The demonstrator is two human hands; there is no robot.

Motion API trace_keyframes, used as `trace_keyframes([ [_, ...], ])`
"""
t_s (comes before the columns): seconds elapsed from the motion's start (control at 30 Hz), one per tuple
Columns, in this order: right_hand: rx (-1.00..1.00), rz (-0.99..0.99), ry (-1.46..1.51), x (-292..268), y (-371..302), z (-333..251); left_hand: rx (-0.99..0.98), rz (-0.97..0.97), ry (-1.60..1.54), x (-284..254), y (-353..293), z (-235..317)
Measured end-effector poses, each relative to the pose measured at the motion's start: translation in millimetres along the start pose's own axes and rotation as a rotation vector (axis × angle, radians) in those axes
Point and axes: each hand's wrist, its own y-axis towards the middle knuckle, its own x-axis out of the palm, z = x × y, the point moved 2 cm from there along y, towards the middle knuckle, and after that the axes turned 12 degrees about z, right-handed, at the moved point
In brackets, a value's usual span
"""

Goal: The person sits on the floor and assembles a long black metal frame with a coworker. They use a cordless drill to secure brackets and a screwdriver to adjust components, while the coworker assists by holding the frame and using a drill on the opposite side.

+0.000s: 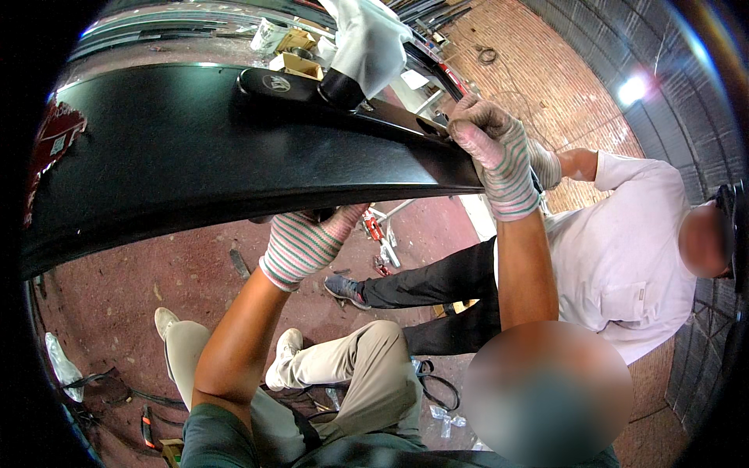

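Note:
A long, glossy black panel (pixel 257 148) stretches across the upper left and narrows toward the right. My left hand (pixel 303 248), in a striped knit glove, touches its lower edge from beneath; most of its fingers are hidden there. At the narrow right end, my right hand (pixel 499 160), gloved alike, is closed around the panel, with the thumb on the near side. On the panel's top edge sits a black oval plate (pixel 275 83) and a dark round post, covered above by a white plastic bag (pixel 367 47).
A co-worker in a white shirt (pixel 608 249) stands at the right; their gloved hand (pixel 546 165) is just behind my right hand. Open cardboard boxes (pixel 296 66) lie beyond the panel. On the red floor are a red-handled tool (pixel 373 228), black straps (pixel 441 386) and pliers (pixel 147 427).

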Motion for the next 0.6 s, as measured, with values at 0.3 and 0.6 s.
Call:
trace_keyframes([
  [0.3, -0.048, -0.041, 0.058, -0.8, 0.2, -1.8, -0.015, -0.006, -0.020, 0.7, 0.3, 0.2],
  [0.6, -0.020, 0.037, 0.079, -0.8, -0.2, 2.2, 0.027, -0.043, 0.053, -0.2, 3.6, 3.7],
])
